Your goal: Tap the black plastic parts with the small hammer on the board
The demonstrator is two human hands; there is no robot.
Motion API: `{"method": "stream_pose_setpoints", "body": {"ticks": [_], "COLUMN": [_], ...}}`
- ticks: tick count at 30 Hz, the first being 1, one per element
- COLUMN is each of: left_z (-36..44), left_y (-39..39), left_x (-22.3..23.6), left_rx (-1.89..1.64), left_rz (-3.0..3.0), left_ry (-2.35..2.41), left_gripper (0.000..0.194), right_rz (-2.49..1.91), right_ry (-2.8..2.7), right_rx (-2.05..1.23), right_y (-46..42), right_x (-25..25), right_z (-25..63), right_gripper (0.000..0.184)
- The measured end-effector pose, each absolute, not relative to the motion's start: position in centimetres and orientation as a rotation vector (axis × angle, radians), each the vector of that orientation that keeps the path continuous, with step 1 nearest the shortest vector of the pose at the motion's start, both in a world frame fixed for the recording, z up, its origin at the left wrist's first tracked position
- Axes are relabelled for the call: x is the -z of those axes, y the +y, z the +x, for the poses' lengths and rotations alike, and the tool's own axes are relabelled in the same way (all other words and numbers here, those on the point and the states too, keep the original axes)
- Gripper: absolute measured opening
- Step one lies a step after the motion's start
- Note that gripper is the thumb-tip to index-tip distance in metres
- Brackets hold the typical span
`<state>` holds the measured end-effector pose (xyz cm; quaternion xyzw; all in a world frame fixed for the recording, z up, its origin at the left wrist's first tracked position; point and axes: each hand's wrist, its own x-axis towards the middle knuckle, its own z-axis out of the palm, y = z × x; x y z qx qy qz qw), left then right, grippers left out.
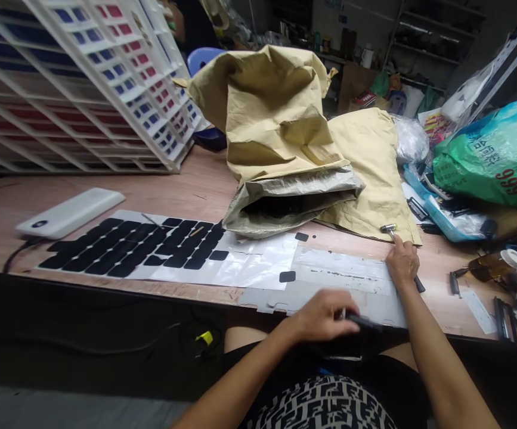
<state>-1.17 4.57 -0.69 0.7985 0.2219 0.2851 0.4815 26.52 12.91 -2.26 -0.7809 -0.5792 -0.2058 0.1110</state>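
My right hand (pixel 402 261) is closed around a small hammer (pixel 389 228). Its head, with a yellowish face, points up, and the dark handle end sticks out below my fingers. At the table's front edge my left hand (pixel 327 314) grips a dark object (pixel 362 322), blurred and too unclear to name. Beneath and between both hands lies a flat grey-white board (pixel 343 268). Left of it is a white sheet (pixel 244 262) bearing rows of black rounded-square pads (pixel 124 244). One loose black pad (pixel 287 276) lies where sheet and board meet.
An open brown paper sack (pixel 280 113) stands behind the sheet, beside another paper sack (pixel 365 161). A white plastic basket (pixel 169 143) and a white box-shaped device (pixel 73 211) with a cable are at left. At right are a green bag (pixel 491 155) and a brown bottle (pixel 491 266).
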Motion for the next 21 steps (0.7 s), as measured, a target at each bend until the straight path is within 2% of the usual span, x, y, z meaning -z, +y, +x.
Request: {"method": "stream_pose_setpoints", "body": {"ticks": [2, 5, 9, 11, 14, 17, 19, 21], "left_z": [-1.7, -1.6, -0.6, -0.2, -0.1, -0.8, -1.7, -2.8], "left_y": [0.9, -2.0, -1.6, -1.1, -0.8, 0.6, 3.3, 7.6], "left_x": [1.5, 4.6, 9.3, 10.1, 8.0, 3.0, -0.3, -2.5], "left_rx": [-0.515, -0.297, -0.055, -0.007, 0.05, 0.022, -0.096, -0.338], "left_rz": [1.926, 1.92, 1.847, 1.819, 1.851, 1.875, 1.796, 1.776], "left_ry": [0.497, 0.772, 1.157, 1.225, 1.154, 0.758, 0.542, 0.7], "left_gripper": [0.021, 0.022, 0.03, 0.039, 0.042, 0.044, 0.042, 0.035], "right_rz": [-2.298, -2.304, -2.308, -2.295, -2.291, -2.303, -2.302, -2.297], "right_ry": [-1.707, -1.717, -1.713, -1.72, -1.728, -1.729, -1.732, -1.731], "right_rx": [0.601, 0.586, 0.576, 0.589, 0.613, 0.615, 0.61, 0.611], "right_y": [12.9, 12.9, 12.8, 12.7, 12.8, 12.8, 12.9, 12.9], "right_x": [2.2, 2.1, 2.1, 2.2, 2.4, 2.4, 2.3, 2.3], "right_z": [26.4, 26.3, 26.3, 26.4, 26.5, 26.5, 26.4, 26.4], "right_gripper": [0.044, 0.044, 0.044, 0.045, 0.044, 0.045, 0.045, 0.045]}}
